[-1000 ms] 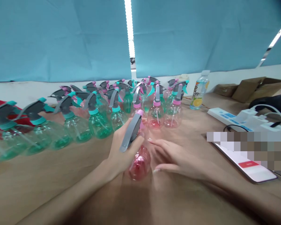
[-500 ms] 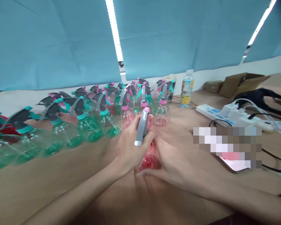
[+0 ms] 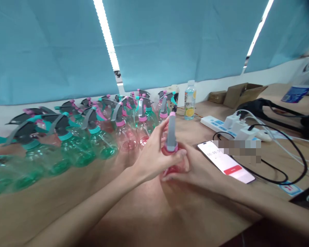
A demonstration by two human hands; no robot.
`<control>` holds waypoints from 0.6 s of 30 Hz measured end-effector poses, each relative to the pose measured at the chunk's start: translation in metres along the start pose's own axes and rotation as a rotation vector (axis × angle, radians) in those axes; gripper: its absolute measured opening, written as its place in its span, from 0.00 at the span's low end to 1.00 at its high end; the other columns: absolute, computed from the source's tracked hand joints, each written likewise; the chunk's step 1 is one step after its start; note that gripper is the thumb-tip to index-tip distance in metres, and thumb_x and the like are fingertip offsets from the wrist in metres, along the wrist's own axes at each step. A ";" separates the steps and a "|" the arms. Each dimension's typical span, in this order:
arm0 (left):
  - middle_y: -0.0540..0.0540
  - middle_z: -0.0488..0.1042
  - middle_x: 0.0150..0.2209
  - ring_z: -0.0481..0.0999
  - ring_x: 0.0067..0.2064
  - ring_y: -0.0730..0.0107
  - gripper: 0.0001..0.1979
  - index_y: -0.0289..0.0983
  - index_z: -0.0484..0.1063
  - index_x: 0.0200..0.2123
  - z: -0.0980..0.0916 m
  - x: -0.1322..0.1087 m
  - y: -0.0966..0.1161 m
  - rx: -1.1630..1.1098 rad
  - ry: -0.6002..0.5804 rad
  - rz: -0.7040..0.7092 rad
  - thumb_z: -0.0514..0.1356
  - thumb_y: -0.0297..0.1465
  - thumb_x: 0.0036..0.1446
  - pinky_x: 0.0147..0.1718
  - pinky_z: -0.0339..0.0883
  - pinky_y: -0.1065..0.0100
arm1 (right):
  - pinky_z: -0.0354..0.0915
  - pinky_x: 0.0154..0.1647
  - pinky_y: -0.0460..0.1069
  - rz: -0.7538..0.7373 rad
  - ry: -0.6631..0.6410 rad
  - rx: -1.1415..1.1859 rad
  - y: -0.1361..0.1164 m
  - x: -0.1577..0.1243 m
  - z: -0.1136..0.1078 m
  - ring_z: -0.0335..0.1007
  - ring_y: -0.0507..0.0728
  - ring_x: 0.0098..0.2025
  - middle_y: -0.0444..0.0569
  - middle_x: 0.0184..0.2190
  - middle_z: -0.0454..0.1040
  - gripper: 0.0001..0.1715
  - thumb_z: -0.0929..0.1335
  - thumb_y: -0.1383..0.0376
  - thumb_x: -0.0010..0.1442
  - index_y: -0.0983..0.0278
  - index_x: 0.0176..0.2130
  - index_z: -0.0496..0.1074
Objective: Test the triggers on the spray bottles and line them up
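Note:
Both my hands hold one pink spray bottle (image 3: pixel 171 168) over the brown table (image 3: pixel 67 199). My left hand (image 3: pixel 154 154) is wrapped round its grey trigger head (image 3: pixel 171 132), thumb against the pink collar. My right hand (image 3: pixel 193 168) is closed round the pink body from the right and below, hiding most of it. The trigger lever points toward me. Behind my hands stand several green and pink spray bottles (image 3: pixel 98 130) in rows, all upright with grey heads.
A phone (image 3: pixel 225 161) with a lit screen lies to the right of my hands. Behind it are a white power strip (image 3: pixel 229 125) with black cables, a drink bottle (image 3: pixel 190 104), cardboard boxes (image 3: pixel 240 94) and blue curtains (image 3: pixel 170 37) at the back.
My right hand went from lying flat beside the bottle to gripping its body. My left hand turned the trigger head round toward me. The view swung to the right.

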State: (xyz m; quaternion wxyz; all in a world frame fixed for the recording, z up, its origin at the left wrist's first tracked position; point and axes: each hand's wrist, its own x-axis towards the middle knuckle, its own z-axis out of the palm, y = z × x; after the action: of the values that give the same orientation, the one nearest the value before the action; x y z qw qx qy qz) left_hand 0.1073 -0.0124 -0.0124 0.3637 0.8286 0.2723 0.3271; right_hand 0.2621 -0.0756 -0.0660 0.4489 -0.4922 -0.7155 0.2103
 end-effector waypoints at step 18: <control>0.32 0.55 0.68 0.51 0.69 0.42 0.35 0.34 0.56 0.66 0.012 -0.042 -0.073 0.599 -0.429 -0.002 0.57 0.43 0.59 0.63 0.52 0.38 | 0.69 0.44 0.62 0.139 0.093 -0.367 0.105 0.082 -0.083 0.75 0.68 0.44 0.54 0.45 0.77 0.38 0.75 0.47 0.49 0.61 0.53 0.67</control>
State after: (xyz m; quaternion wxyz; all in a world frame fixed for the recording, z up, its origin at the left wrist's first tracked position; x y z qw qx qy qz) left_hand 0.0732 -0.0034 -0.0903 0.1541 0.9478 0.2743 0.0514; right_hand 0.3777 0.0305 -0.0664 0.3686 -0.6230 -0.6848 0.0840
